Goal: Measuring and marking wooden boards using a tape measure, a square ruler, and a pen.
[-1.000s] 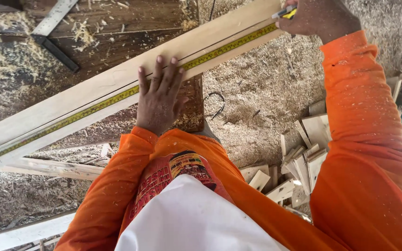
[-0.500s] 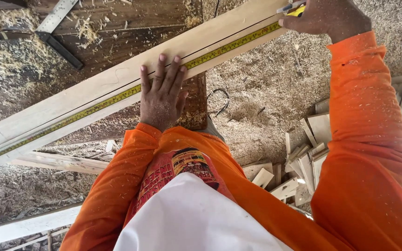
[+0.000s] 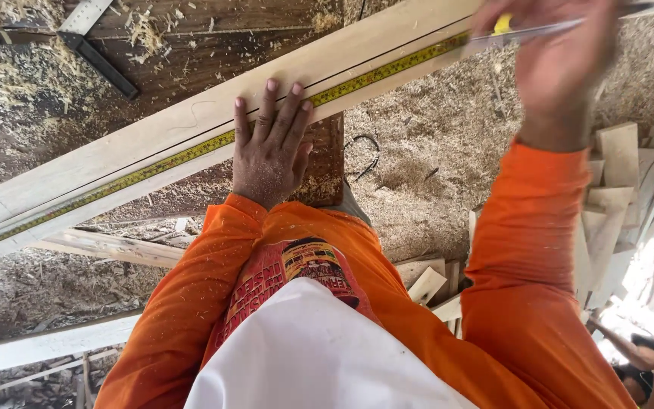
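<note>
A long pale wooden plank (image 3: 160,136) lies slantwise across a dark workbench. A yellow measuring tape (image 3: 153,170) is stretched along its near edge. My left hand (image 3: 270,148) lies flat on the plank, fingers spread, pinning the tape. My right hand (image 3: 558,64) is blurred at the top right, above the plank's far end. It grips the tape's yellow case (image 3: 502,24) together with a thin pencil-like tool (image 3: 539,32).
A metal square (image 3: 92,38) lies on the dark workbench (image 3: 191,53) at the top left. Sawdust covers the floor. Wood offcuts (image 3: 615,182) are piled at the right, and more planks (image 3: 107,248) lie at the lower left. Another person's arm (image 3: 645,360) shows at the bottom right corner.
My right hand has risen and swung right, now blurred, with its sleeve turned more upright. My left hand has stayed on the plank. The view has shifted slightly.
</note>
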